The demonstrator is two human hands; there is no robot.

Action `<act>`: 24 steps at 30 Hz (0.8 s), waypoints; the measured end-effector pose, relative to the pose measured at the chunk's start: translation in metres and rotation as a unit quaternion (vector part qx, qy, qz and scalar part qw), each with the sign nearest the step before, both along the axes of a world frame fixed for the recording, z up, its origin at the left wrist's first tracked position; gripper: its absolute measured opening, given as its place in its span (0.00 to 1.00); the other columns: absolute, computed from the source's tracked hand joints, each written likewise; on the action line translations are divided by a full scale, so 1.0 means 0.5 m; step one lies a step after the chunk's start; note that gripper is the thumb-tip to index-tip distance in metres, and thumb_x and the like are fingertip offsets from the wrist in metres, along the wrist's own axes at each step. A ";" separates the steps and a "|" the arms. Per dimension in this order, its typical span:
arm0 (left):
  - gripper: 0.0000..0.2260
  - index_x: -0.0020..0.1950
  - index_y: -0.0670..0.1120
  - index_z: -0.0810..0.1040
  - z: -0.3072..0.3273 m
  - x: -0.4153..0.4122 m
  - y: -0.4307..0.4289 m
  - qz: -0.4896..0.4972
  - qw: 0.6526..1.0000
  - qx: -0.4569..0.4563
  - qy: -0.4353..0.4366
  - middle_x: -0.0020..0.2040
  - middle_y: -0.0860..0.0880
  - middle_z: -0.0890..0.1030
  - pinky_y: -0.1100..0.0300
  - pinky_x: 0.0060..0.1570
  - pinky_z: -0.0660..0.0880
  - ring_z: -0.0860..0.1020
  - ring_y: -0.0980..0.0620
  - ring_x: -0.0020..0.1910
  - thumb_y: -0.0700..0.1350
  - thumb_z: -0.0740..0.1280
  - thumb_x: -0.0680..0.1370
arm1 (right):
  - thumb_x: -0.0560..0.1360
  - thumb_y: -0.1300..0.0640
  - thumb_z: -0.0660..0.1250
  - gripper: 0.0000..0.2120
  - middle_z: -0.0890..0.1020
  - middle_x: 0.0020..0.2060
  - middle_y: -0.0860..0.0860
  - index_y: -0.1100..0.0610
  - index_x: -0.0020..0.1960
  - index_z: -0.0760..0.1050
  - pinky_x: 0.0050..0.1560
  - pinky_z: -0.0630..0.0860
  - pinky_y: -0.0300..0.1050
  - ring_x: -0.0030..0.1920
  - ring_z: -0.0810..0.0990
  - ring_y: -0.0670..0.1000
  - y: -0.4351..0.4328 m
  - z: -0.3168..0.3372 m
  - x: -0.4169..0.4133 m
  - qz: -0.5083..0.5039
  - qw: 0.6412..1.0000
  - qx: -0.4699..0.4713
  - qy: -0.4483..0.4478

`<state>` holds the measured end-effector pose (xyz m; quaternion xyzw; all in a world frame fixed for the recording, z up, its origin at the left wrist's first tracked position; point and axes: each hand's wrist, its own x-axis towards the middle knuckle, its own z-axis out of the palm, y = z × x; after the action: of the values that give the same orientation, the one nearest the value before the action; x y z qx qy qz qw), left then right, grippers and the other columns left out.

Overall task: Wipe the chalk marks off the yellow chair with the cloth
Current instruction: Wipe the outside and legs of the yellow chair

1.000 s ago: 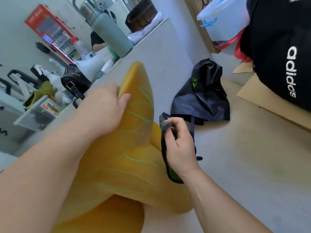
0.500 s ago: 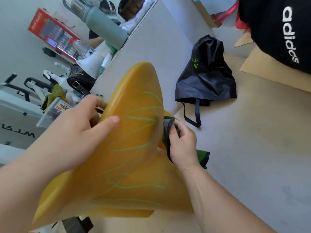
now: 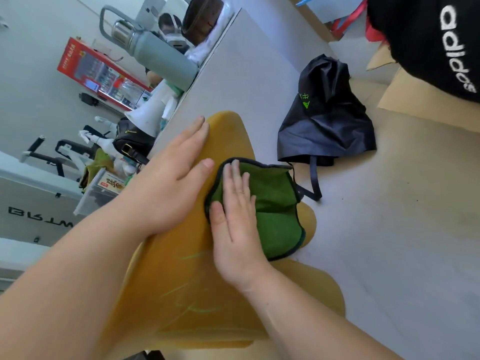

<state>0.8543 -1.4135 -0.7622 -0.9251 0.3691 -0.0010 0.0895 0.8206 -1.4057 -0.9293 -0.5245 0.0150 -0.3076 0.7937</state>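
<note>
Yellow chair (image 3: 181,307) fills the middle of my view, its broad curved surface tilted toward me.

My left hand (image 3: 171,188) lies flat on the chair's upper part. Its fingers are straight and together, the tips reach the chair's top edge, and it grasps nothing.

My right hand (image 3: 236,224) is also flat, palm down and fingers extended, pressing on the cloth (image 3: 275,203). Nothing is curled or pinched.

The cloth is green with a dark border. It is spread against the chair's upper right side, just beside my left thumb. Its far edge hangs past the chair's right rim.

Chalk marks (image 3: 179,288): faint green strokes on the chair's lower surface, below the cloth and between my two forearms. One short streak sits nearer the heel of my right hand. The cloth touches none of these.

Around the chair:
- A black drawstring bag (image 3: 324,120) is slumped on the floor to the chair's upper right, well apart from it, with its strap trailing toward the cloth's corner.
- Black fabric with white adidas lettering (image 3: 428,42) lies farther right of the chair.
- A grey-green flask (image 3: 161,58) and a white megaphone (image 3: 148,113) stand on a surface beyond the chair's top left.
- A red vending machine (image 3: 96,76) stands farther left of the chair.
</note>
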 end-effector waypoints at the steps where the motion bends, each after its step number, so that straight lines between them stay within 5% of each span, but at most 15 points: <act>1: 0.26 0.80 0.55 0.52 -0.003 -0.002 0.006 -0.003 1.000 -0.011 0.003 0.79 0.64 0.50 0.85 0.61 0.44 0.47 0.74 0.73 0.49 0.56 0.83 | 0.86 0.44 0.47 0.26 0.39 0.80 0.31 0.37 0.79 0.40 0.80 0.34 0.49 0.80 0.34 0.39 0.001 -0.004 0.003 -0.015 1.000 -0.007 -0.012; 5: 0.24 0.79 0.58 0.57 -0.003 0.003 0.014 -0.004 0.996 -0.080 0.048 0.77 0.68 0.54 0.83 0.64 0.47 0.50 0.76 0.72 0.56 0.54 0.82 | 0.86 0.42 0.48 0.25 0.47 0.81 0.36 0.38 0.81 0.45 0.83 0.44 0.52 0.81 0.44 0.39 -0.047 -0.076 0.087 0.061 0.988 0.113 0.089; 8: 0.21 0.71 0.74 0.58 -0.002 0.086 0.015 -0.017 0.999 -0.028 0.038 0.72 0.74 0.54 0.64 0.76 0.48 0.51 0.74 0.73 0.70 0.47 0.78 | 0.86 0.40 0.46 0.26 0.48 0.82 0.36 0.38 0.82 0.45 0.83 0.48 0.53 0.80 0.47 0.38 -0.057 -0.114 0.117 0.144 0.962 0.189 0.132; 10: 0.14 0.61 0.81 0.60 -0.006 0.179 0.019 0.073 0.997 -0.011 0.024 0.66 0.79 0.54 0.55 0.77 0.48 0.56 0.68 0.72 0.72 0.47 0.77 | 0.86 0.40 0.46 0.25 0.47 0.81 0.34 0.36 0.81 0.44 0.83 0.46 0.52 0.80 0.45 0.36 -0.048 -0.116 0.112 0.139 0.961 0.205 0.127; 12: 0.17 0.68 0.74 0.62 -0.018 0.229 0.004 0.146 0.987 -0.057 0.024 0.64 0.72 0.58 0.57 0.74 0.49 0.59 0.62 0.72 0.67 0.51 0.80 | 0.86 0.41 0.46 0.24 0.46 0.81 0.34 0.35 0.81 0.44 0.83 0.44 0.52 0.80 0.43 0.36 -0.046 -0.098 0.098 0.115 0.970 0.180 0.114; 15: 0.21 0.76 0.58 0.60 -0.030 0.209 0.004 0.131 0.985 -0.100 0.044 0.67 0.67 0.59 0.70 0.69 0.48 0.58 0.65 0.71 0.59 0.51 0.84 | 0.84 0.39 0.46 0.23 0.43 0.80 0.31 0.30 0.76 0.43 0.81 0.38 0.50 0.80 0.37 0.38 -0.054 -0.033 0.078 0.020 0.998 0.042 0.040; 17: 0.22 0.78 0.50 0.59 -0.037 0.186 -0.024 0.128 0.981 -0.135 0.058 0.73 0.60 0.61 0.71 0.70 0.51 0.60 0.61 0.73 0.55 0.50 0.85 | 0.82 0.37 0.46 0.25 0.43 0.78 0.29 0.31 0.77 0.43 0.80 0.38 0.51 0.81 0.37 0.39 -0.077 0.002 0.090 -0.004 1.000 -0.011 -0.001; 20: 0.23 0.79 0.41 0.50 -0.030 0.130 -0.038 0.126 0.959 -0.205 0.149 0.79 0.45 0.55 0.69 0.63 0.55 0.54 0.49 0.78 0.47 0.47 0.86 | 0.83 0.38 0.48 0.27 0.47 0.80 0.33 0.37 0.81 0.48 0.82 0.42 0.53 0.82 0.42 0.42 -0.129 -0.031 0.153 0.015 1.000 0.004 0.021; 24: 0.30 0.78 0.52 0.62 -0.016 -0.011 -0.017 0.016 0.981 -0.173 0.090 0.77 0.63 0.60 0.66 0.73 0.56 0.57 0.65 0.75 0.63 0.49 0.79 | 0.86 0.39 0.46 0.26 0.47 0.83 0.39 0.38 0.82 0.45 0.83 0.47 0.56 0.82 0.45 0.42 -0.129 -0.094 0.177 0.147 0.972 0.139 0.121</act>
<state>0.8490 -1.4222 -0.7699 -0.9286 0.3551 0.0202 -0.1056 0.9092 -1.4703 -0.9765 -0.4384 0.0759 -0.1168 0.8879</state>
